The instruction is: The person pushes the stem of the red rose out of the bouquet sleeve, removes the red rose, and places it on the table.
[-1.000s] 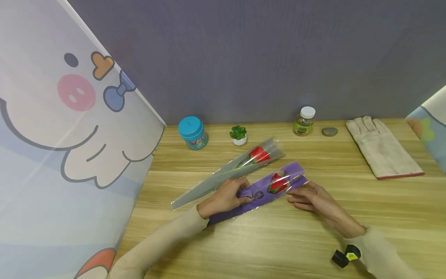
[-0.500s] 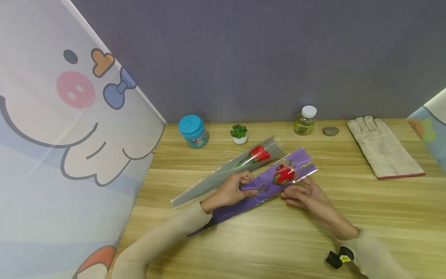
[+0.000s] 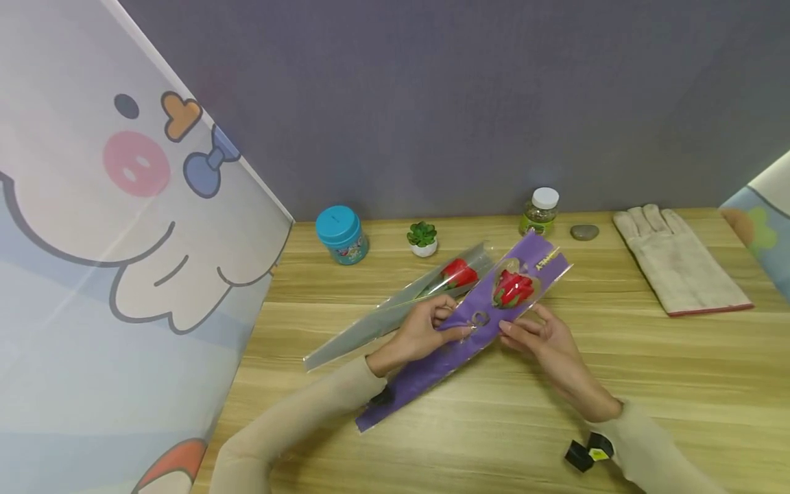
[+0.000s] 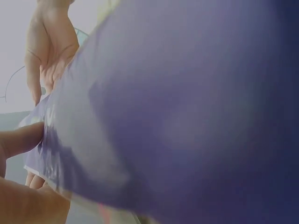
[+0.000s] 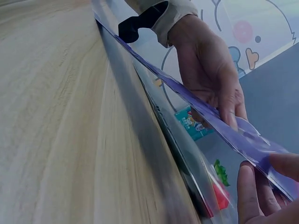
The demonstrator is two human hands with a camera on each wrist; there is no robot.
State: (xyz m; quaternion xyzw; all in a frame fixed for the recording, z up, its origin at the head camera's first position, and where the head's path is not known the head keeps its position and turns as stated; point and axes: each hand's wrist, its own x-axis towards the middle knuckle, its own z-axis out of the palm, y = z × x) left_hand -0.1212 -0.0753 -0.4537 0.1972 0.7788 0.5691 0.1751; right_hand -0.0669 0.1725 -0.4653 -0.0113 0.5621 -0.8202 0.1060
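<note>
A single red rose in a purple wrapping sleeve is held slantwise, its bloom end toward the back right. My left hand pinches the sleeve's left edge near its middle, thumb on top. On the right edge below the bloom, my right hand pinches it between thumb and fingers. The right wrist view has the purple sleeve edge-on, raised off the wooden table. Purple wrapping fills most of the left wrist view. Behind lies another rose in a clear grey sleeve, partly covered by the left hand and purple sleeve.
Along the back stand a blue-lidded tub, a small potted succulent and a white-capped jar, partly behind the purple sleeve's tip. A grey stone and a pale work glove lie at the right. A grey wall rises behind.
The purple-wrapped rose has swung steeper, its bloom end moving up toward the back. My right hand has shifted left, its thumb now on the sleeve. The other rose stays put.
</note>
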